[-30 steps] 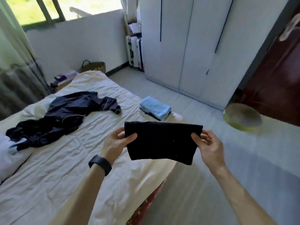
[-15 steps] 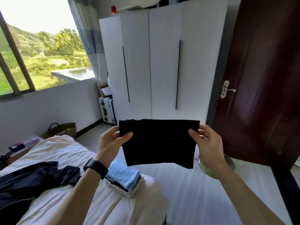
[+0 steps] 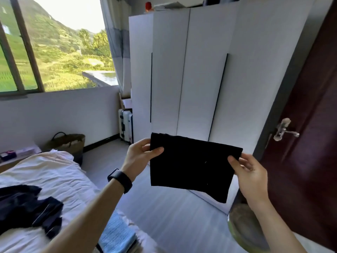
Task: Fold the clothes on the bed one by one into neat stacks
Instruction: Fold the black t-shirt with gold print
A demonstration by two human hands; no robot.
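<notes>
A folded black garment (image 3: 191, 165) hangs in the air in front of the wardrobe, held by its two upper corners. My left hand (image 3: 140, 157) pinches the top left corner between thumb and fingers. My right hand (image 3: 249, 174) pinches the top right corner. On the bed (image 3: 45, 172) at the lower left lies a crumpled dark navy garment (image 3: 23, 209). A small stack with a folded light blue piece (image 3: 116, 234) on top sits at the bed's near corner, partly behind my left forearm.
A white wardrobe (image 3: 200, 73) fills the wall ahead, with a dark red door (image 3: 310, 125) to its right. A suitcase (image 3: 125, 125) and a woven bag (image 3: 67, 143) stand by the window wall. A round green basin (image 3: 242, 229) lies on the floor near the door.
The view has tilted up from the bed toward the wardrobe and window. Both hands keep the same pinch on the black garment, which now hangs slightly tilted to the right.
</notes>
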